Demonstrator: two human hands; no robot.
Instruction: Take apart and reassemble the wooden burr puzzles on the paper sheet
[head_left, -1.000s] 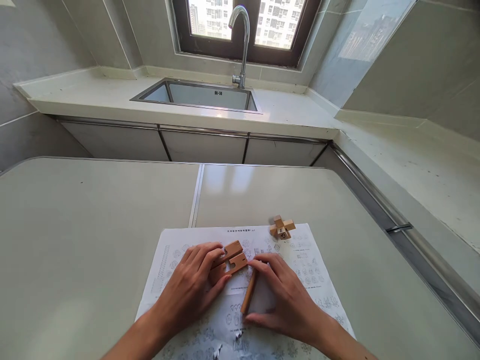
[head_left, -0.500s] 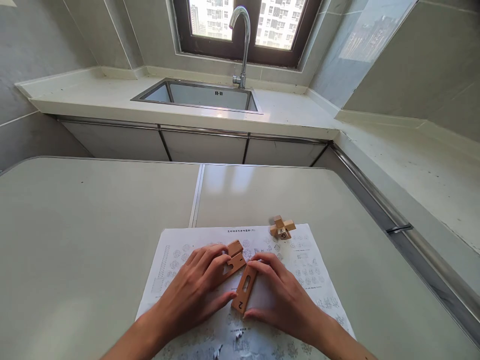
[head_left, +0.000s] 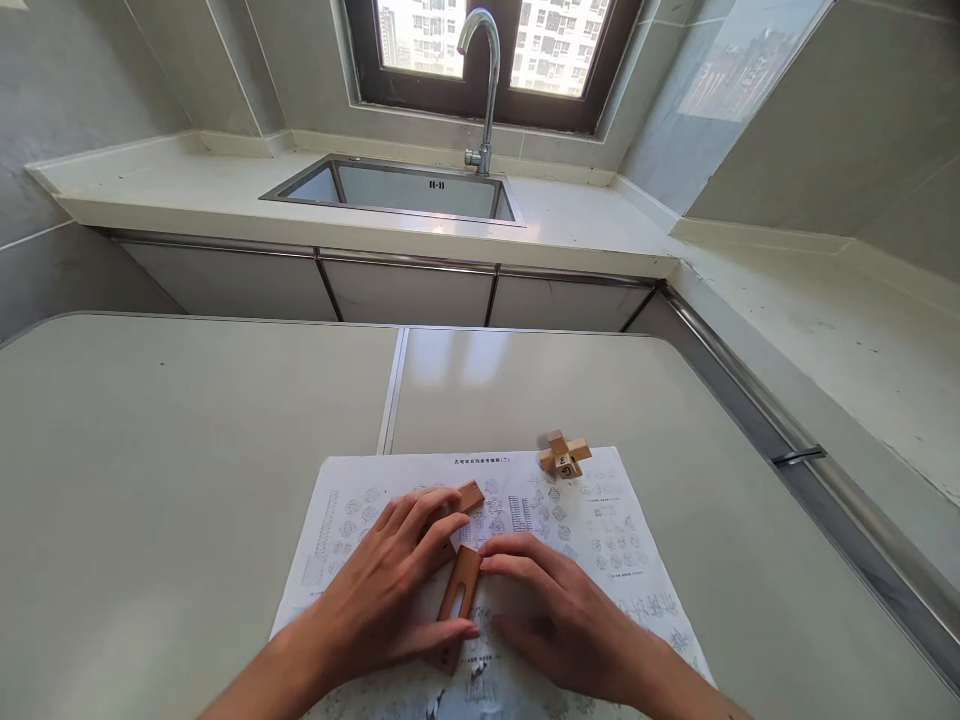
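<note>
Across a smooth, pale tabletop [head_left: 187, 480] lies one thin printed sheet [head_left: 600, 535]. Over it, the thumb of the left hand [head_left: 390, 570] crosses a brown slotted wooden block [head_left: 468, 567]; whether it clamps cannot be told. Fingertips of the right hand [head_left: 566, 610] touch that block's far end, thumb apart. The single block, round-ended in its slot, is between both hands, long axis slanting away and slightly rightward. One cross-shaped wooden cluster [head_left: 565, 459] sits at the sheet's far edge. One wooden bar's end [head_left: 472, 495] protrudes from the left fingers.
</note>
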